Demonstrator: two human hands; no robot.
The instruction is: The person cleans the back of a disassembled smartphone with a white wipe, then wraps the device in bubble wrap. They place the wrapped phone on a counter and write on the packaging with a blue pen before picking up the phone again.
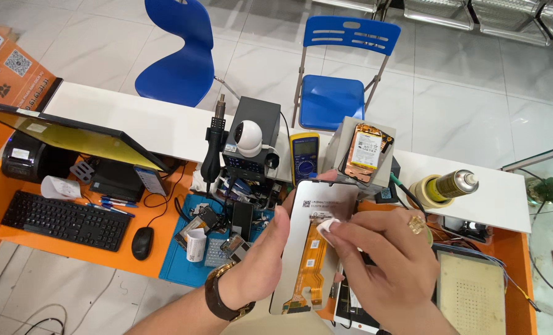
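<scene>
Head view, edges: an orange table [66, 245] is seen with a white raised ledge [134, 118] along its far edge; beyond the ledge, tiled floor and two blue chairs [180, 53] are shown.
Head view, open room: the phone screen panel [317, 248] is held up above the table, clear of the blue work mat [183, 263] to its left and of the perforated yellow pad [472, 294] to its right; the space around it is crowded with tools.
Left hand: the left hand [261, 260] is raised palm-up from the lower edge, a brown wristwatch [221, 298] being worn; its fingers are closed round the panel's left edge and its back, so that the panel is held upright with its orange flex cable facing the camera.
Right hand: the right hand [391, 257] is brought in from the lower right, a gold ring [416, 224] being worn; a small white wipe [329, 226] is pinched in its fingers and pressed against the upper part of the panel.
Nearby: a black keyboard [66, 220] and mouse [142, 242] are seen at the left, a yellow multimeter [304, 155] and a spray can [453, 185] on the ledge.
</scene>
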